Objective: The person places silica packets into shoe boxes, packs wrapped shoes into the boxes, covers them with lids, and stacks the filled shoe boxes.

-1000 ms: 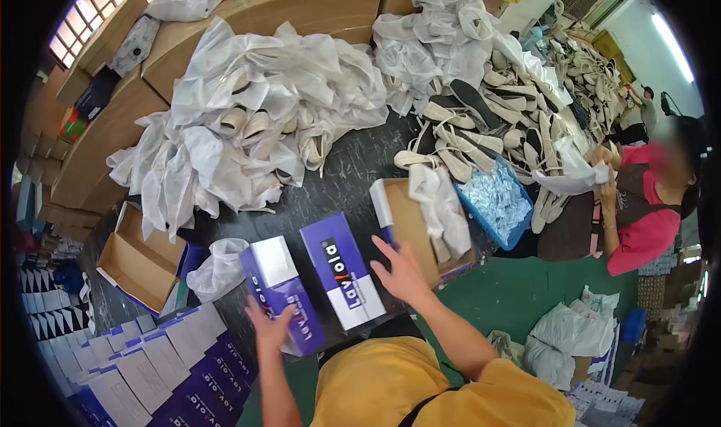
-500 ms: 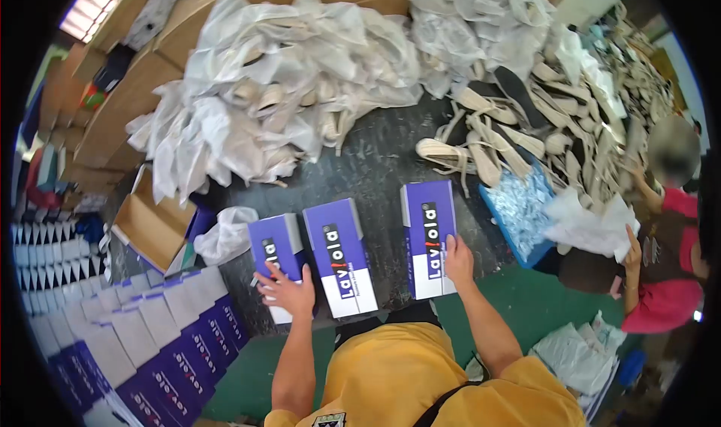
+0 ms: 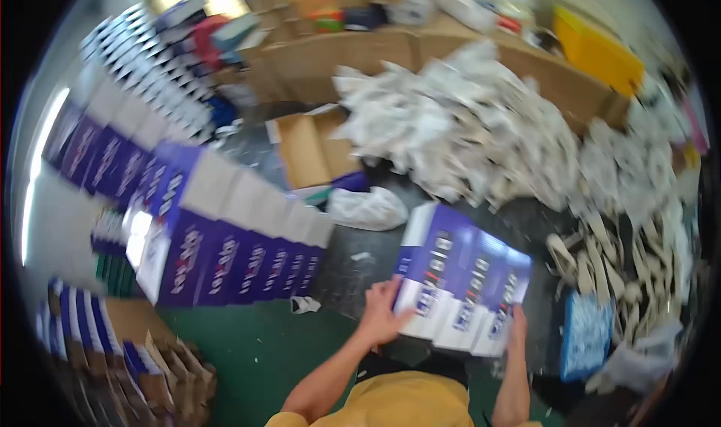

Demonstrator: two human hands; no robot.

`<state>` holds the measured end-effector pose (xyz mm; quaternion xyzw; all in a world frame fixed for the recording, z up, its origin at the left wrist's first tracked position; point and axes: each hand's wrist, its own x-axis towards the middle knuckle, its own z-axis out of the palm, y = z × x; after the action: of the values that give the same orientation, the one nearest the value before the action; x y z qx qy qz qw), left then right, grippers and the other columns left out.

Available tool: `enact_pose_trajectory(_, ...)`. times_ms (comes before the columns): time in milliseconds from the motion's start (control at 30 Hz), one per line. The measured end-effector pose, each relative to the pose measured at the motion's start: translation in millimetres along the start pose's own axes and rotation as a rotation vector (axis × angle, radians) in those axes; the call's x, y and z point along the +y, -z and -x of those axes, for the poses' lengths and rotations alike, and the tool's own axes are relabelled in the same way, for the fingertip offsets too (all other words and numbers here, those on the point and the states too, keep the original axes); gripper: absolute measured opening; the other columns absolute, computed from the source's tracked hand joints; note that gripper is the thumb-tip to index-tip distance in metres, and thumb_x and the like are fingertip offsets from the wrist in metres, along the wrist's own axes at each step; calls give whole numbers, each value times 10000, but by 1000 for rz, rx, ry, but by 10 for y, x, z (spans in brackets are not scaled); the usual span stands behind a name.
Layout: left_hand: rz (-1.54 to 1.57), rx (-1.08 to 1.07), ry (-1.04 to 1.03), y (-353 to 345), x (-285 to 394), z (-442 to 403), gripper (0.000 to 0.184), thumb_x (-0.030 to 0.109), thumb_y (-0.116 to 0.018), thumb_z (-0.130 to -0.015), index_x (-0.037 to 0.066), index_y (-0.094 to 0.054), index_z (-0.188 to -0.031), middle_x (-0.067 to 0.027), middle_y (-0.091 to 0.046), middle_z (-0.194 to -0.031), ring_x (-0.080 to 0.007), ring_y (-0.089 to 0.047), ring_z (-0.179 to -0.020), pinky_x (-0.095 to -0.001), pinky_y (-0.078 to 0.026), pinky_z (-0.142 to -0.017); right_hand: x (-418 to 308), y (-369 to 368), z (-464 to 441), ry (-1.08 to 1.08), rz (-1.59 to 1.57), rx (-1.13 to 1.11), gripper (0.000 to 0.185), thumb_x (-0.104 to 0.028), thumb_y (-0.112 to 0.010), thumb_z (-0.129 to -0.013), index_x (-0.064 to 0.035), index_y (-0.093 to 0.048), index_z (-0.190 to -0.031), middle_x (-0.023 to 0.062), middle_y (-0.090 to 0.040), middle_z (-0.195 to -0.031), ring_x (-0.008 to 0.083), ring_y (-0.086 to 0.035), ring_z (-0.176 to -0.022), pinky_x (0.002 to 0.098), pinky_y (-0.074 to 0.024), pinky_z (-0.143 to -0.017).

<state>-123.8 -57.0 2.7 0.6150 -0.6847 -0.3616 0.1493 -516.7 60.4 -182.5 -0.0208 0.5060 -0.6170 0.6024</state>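
Note:
Three purple-and-white shoe boxes point(image 3: 451, 288) marked "Laviola" are pressed side by side in front of me. My left hand point(image 3: 384, 313) clasps the left end of the row, thumb on top of the first box. At the other end, my right hand point(image 3: 516, 329) presses against the side of the last box. The row is squeezed between both hands, slightly tilted; whether it is off the dark table point(image 3: 345, 269) I cannot tell. Just beyond the boxes lies a white wrapped bundle point(image 3: 368, 208).
To the left stand stacked shoe boxes point(image 3: 225, 258) in long rows. An opened box point(image 3: 308, 153) lies further back. White-wrapped shoes point(image 3: 466, 119) are heaped behind, with loose beige shoes point(image 3: 608, 262) and a blue tray point(image 3: 586, 335) on the right. Cartons point(image 3: 143, 352) sit at lower left.
The three boxes, earlier apart on the table, are now pushed together between my hands. My view has swung left, bringing the stacked boxes closer to the middle; the co-worker is out of view.

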Motion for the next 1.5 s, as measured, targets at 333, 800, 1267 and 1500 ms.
enact_pose_trajectory(333, 162, 933, -854, 3799, 927, 1905, 588, 269, -590, -917, -139, -495, -1329, -284, -545, -1370, -369, -517, -1315, -434, -351, -1125, -1075, -4025, 2101, 557, 31, -624, 664, -485, -383, -1052, -10, -359, -1514, 130, -509, -1448, 269, -530, -1275, 408, -391, -1097)
enact_pose_trajectory(800, 169, 1493, -399, 5873, -2436, 881, 668, 491, -341, -1069, 6, -302, -1527, -185, -332, -1573, -284, -302, -1465, -389, -225, -1189, 807, -6609, 3628, 1542, 1064, -721, 1000, -353, -773, -853, 28, -185, -1567, 209, -380, -1517, 299, -444, -1327, 420, -383, -1079)
enact_pose_trajectory(1267, 717, 1540, -523, 5134, -1756, 519, 544, 299, -373, -1061, 9, -313, -1518, -142, -295, -1562, -265, -274, -1429, -380, -233, -1164, 1244, -6570, 2749, 1269, 740, -713, 765, -278, -763, -834, 34, -387, -1423, 261, -460, -1402, 384, -471, -1297, 482, -337, -1114)
enact_pose_trajectory(1500, 481, 1289, 37, 3442, -2561, 900, 477, 321, -476, -1025, 53, -450, -1418, -78, -420, -1279, -194, -377, -1156, -343, -313, -957, 999, -5744, -26, 864, 1107, -452, 584, -127, -649, -863, -83, -492, -1423, 250, -565, -1329, 421, -578, -1175, 458, -487, -983)
